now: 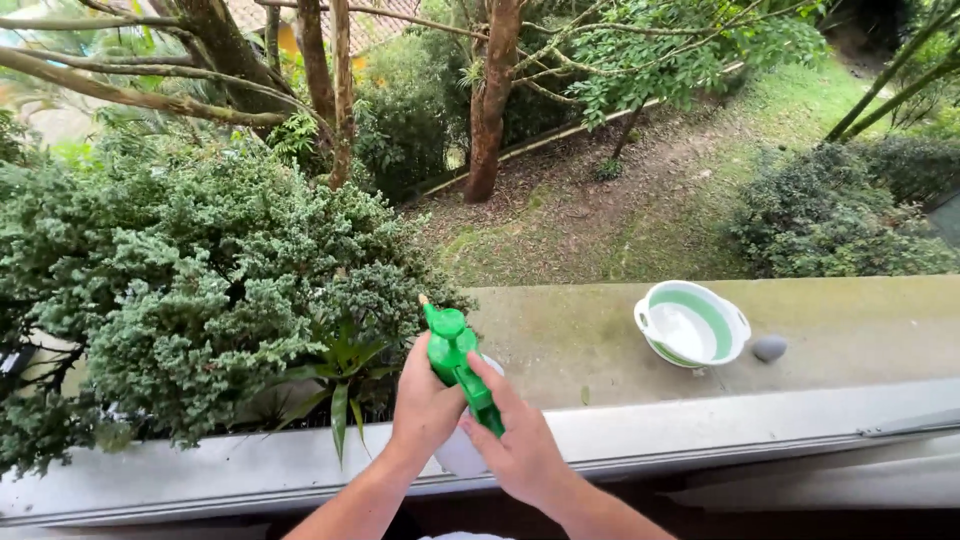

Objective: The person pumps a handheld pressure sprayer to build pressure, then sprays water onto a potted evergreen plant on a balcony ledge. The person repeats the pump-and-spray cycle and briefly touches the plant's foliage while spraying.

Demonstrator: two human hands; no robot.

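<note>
A spray bottle with a green trigger head point(455, 352) and a pale body sits over the window sill, nozzle pointing away and to the left. My left hand point(424, 405) wraps the bottle just below the head. My right hand point(520, 450) grips the green trigger from the right side, index finger laid along it. A dense grey-green juniper shrub point(200, 300) fills the planter right in front of the nozzle. A small spiky-leaved plant point(343, 375) grows at the shrub's base beside my left hand.
A white and green collapsible basin point(720, 305) stands on the concrete ledge point(580, 340) to the right, with a grey stone point(769, 348) beside it. A metal window frame point(700, 425) runs along the near edge. Below lie tree trunks, grass and bushes.
</note>
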